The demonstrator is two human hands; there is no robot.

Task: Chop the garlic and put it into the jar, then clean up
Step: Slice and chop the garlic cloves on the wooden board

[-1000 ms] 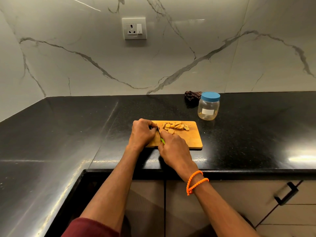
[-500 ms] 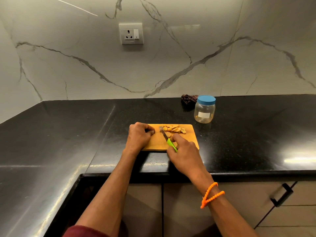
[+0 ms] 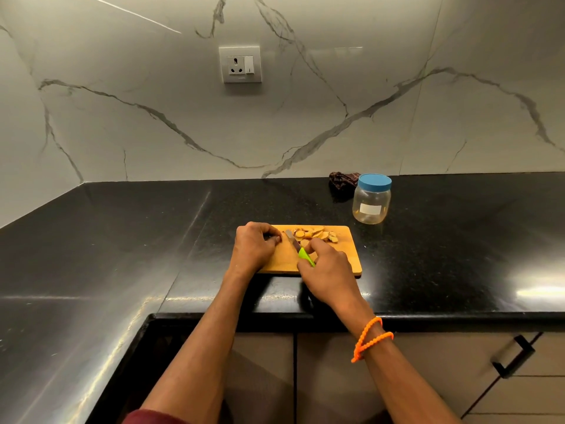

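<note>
A wooden cutting board lies on the black counter. Several pale garlic slices are piled at its far edge. My right hand grips a small knife with a green handle, its blade pointing away toward the slices. My left hand sits curled at the board's left end, fingertips pinched on something small that I cannot make out. A clear jar with a blue lid on stands behind the board to the right.
A dark crumpled cloth lies against the marble wall left of the jar. A wall socket sits above. The counter wraps around to the left. Cabinet doors and a black handle are below the counter edge.
My right hand has drawn back and to the right with the knife, leaving the blade free of my left hand. The left hand has stayed at the board's left end.
</note>
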